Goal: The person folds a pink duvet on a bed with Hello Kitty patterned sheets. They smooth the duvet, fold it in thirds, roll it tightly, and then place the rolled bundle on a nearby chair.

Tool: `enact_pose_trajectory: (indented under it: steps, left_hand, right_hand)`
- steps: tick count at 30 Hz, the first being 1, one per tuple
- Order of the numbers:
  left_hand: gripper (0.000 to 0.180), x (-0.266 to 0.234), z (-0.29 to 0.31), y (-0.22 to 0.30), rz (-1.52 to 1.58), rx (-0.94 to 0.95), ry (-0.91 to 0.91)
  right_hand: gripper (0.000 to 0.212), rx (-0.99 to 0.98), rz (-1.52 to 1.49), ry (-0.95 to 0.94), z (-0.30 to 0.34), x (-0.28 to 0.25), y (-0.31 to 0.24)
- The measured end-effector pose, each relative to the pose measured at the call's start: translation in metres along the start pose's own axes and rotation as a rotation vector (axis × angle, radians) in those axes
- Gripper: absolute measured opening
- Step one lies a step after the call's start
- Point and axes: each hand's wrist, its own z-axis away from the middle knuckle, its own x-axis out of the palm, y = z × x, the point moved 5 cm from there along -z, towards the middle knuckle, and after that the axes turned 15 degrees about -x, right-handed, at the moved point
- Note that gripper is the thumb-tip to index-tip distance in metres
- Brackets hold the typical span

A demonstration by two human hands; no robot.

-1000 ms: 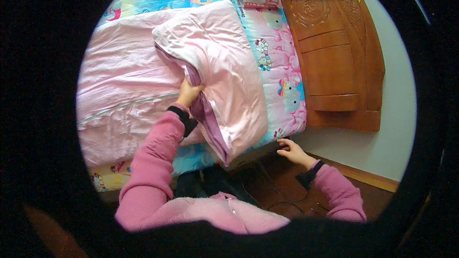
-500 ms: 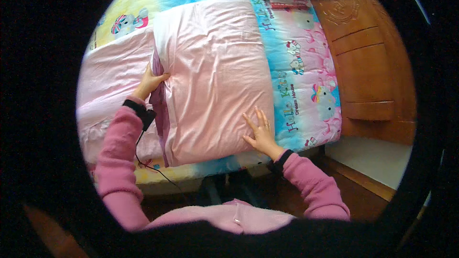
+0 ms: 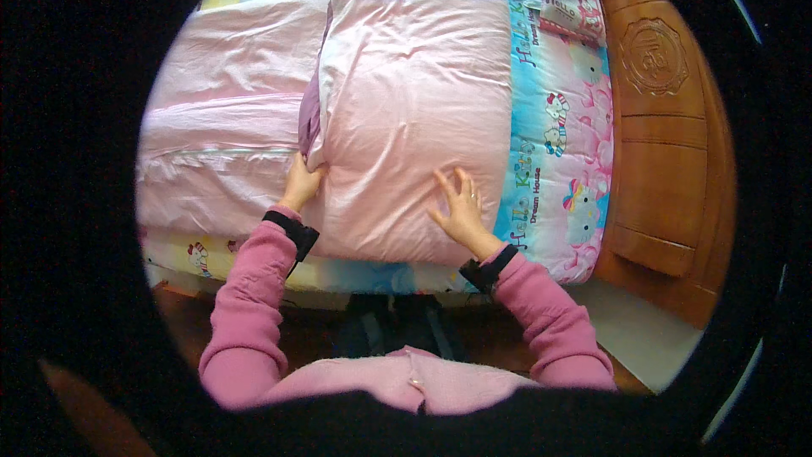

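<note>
A pale pink quilt point(image 3: 414, 118) lies folded in a thick stack, with its wider part point(image 3: 220, 127) spread flat to the left. At the left edge of the stack, a mauve strip of fabric point(image 3: 311, 110) shows between the layers. My left hand point(image 3: 302, 184) grips that edge near its front end, thumb on top and fingertips tucked out of sight in the fold. Toward the near right corner of the stack, my right hand point(image 3: 462, 210) rests on the quilt with its fingers spread, holding nothing.
Under the quilt is a padded mattress cover point(image 3: 558, 169) with cartoon prints in blue, pink and yellow. A carved wooden headboard point(image 3: 660, 135) rises at the right. A red and white patterned item point(image 3: 571, 17) lies at the far right corner.
The view has shifted, showing more of the quilt's left part and the headboard. My left hand has slid along the fold's edge toward me. My right hand stays spread on the quilt.
</note>
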Motion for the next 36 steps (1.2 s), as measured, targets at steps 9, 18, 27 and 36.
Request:
enact_pose_trajectory:
  steps: [9, 18, 27, 36]
  left_hand:
    - [0.032, -0.031, 0.021, -0.049, -0.404, -0.151, 0.113]
    - [0.029, -0.060, 0.007, 0.067, -0.119, 0.314, 0.437]
    - [0.032, -0.045, -0.074, 0.126, -0.105, -0.003, 0.196]
    - [0.030, -0.041, -0.093, 0.104, 0.041, -0.051, -0.013]
  right_hand:
    - [0.082, -0.004, 0.208, -0.019, -0.138, 0.027, -0.042]
    - [0.066, -0.588, -0.206, -0.101, -0.154, 0.012, -0.089]
    - [0.080, -0.309, 0.183, -0.415, -0.192, 0.003, -0.073]
    - [0.087, -0.268, -0.035, -0.053, -0.327, -0.065, 0.010]
